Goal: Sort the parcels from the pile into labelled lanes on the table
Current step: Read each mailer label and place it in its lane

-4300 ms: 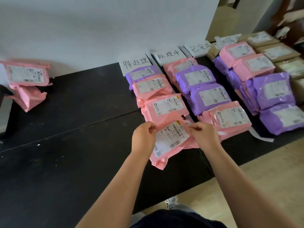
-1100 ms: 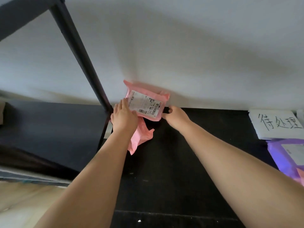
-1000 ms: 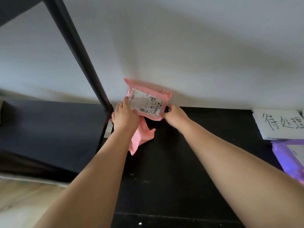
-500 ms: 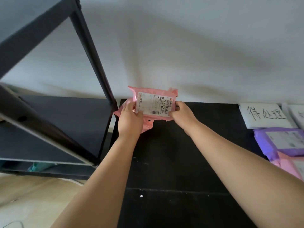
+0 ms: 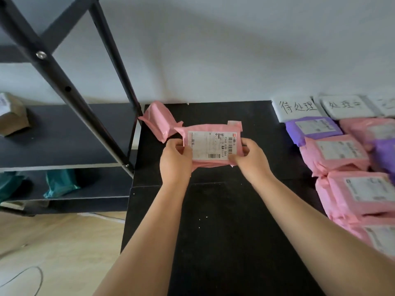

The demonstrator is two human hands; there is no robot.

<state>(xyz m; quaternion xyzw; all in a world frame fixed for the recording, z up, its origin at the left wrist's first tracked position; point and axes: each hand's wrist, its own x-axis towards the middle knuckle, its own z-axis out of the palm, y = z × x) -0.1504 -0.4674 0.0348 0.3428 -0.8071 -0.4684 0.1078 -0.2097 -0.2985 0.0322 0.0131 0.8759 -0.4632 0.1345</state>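
Pinching parcel (image 5: 210, 144): left hand (image 5: 175, 162), right hand (image 5: 251, 160)

pink parcel (image 5: 210, 144) lifted off the other parcel (image 5: 159, 120), pulled back from the wall (image 5: 213, 50)

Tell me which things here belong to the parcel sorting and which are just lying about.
Belongs to the job: held pink parcel, in left hand and right hand; second pink parcel behind it; lane labels; sorted parcels.
Lying about: black shelf rack; brown box; teal bags.
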